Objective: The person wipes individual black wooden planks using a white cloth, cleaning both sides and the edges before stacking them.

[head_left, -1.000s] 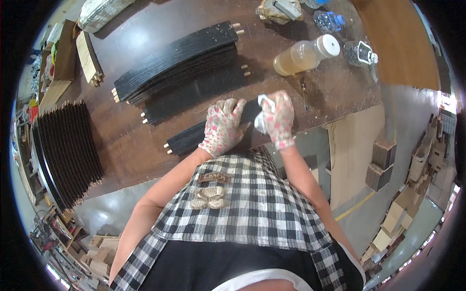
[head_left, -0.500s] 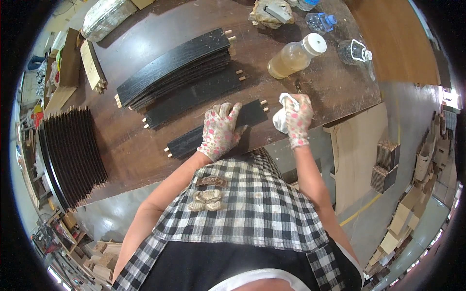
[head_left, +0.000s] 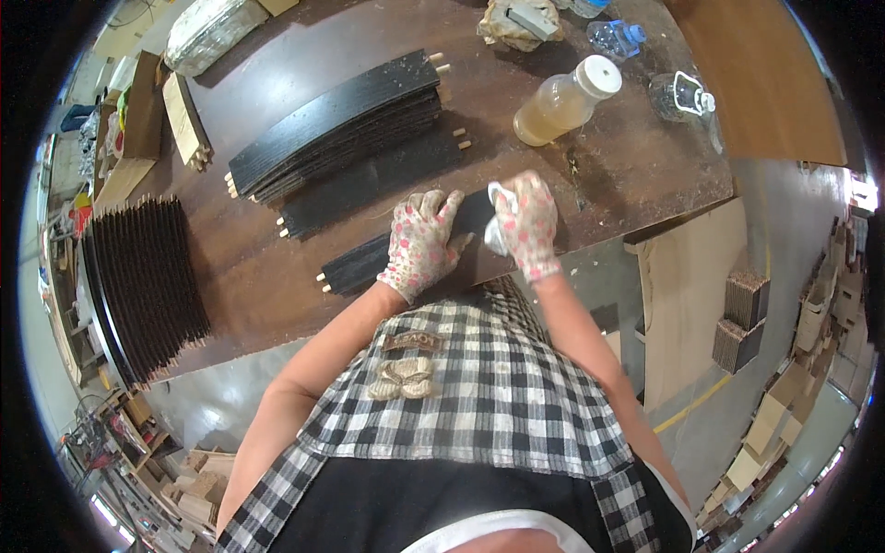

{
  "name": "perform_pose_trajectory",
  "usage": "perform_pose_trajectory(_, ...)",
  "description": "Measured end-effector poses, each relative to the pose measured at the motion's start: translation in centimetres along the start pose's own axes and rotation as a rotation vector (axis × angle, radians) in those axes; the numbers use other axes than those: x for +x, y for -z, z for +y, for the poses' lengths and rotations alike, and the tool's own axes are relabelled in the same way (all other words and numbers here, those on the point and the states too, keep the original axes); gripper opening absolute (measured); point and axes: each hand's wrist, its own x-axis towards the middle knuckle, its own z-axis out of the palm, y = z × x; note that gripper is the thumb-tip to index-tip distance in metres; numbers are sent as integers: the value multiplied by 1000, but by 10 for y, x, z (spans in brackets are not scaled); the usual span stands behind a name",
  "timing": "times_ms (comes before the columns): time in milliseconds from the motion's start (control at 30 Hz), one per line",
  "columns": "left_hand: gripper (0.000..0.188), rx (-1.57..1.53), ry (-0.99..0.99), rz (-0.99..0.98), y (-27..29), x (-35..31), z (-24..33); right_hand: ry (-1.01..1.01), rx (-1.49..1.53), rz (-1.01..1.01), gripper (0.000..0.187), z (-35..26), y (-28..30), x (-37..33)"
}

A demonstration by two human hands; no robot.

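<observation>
A black wooden slat (head_left: 358, 264) with pale dowels at its end lies along the table's near edge. Across its middle rests my left hand (head_left: 420, 241) in a spotted glove, fingers bent over the far side and thumb apart, holding the slat down. My right hand (head_left: 527, 221), gloved alike, is closed round a bunched white cloth (head_left: 496, 234) at the slat's right end. Hand and cloth hide the dowels there. Just beyond lies another black slat (head_left: 369, 189), partly under a fanned stack of black slats (head_left: 336, 120).
A capped bottle of cloudy yellowish liquid (head_left: 553, 112) stands beyond my right hand, near clear plastic bottles (head_left: 616, 39). Many upright slats (head_left: 152, 281) stand in a row at the left. Pale wood strips (head_left: 187, 124) and a plastic-wrapped bundle (head_left: 214, 35) lie farther back.
My right hand has moved left with the cloth, from beside the slat onto its right end, covering the dowels. My left hand stays on the slat.
</observation>
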Motion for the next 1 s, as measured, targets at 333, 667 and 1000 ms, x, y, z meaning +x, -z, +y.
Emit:
perform_pose_trajectory(333, 62, -8, -2, -40, 5, -1, 0, 44, 36, -15, 17, -1, -2, 12)
perform_pose_trajectory(667, 65, 3, 9, -8, 4, -1, -1, 114, 49, -73, 18, 8, -4, 21)
perform_pose_trajectory(1000, 63, 5, 3, -24, -1, -3, -23, -337, 590, 62, 8, 16, 43, -21)
